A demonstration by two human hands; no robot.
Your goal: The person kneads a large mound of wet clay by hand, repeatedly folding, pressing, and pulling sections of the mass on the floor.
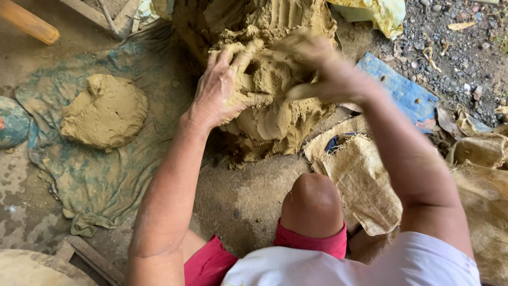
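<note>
From the head camera I see both hands dug into a big clay mass (275, 114) on the dirt floor (248, 196). My left hand (217, 90) lies spread wide and flat on the clay's left face, fingers curled over a torn lump at the top, palm pressed on. My right hand (323, 71) is blurred; its grip looks closed around a wad of clay at the top right, though I cannot tell how tightly. The mass sits directly under and between the two grips, its ridged, finger-scraped upper part rising beyond them.

Left of the left grip, well apart, a flattened clay patty (106, 111) rests on a worn bluish-green cloth (90, 180). Just right of the right grip lies a blue flat board (405, 92), and below it tan woven sacks (365, 180) spread over the floor, crumpled. Beyond the right grip, a yellow plastic bag (383, 13) lies at the gravel's edge. Far up left of the left grip, an orange wooden handle (29, 22) slants into view. A bare knee (312, 204) and red shorts (211, 262) show below the grips.
</note>
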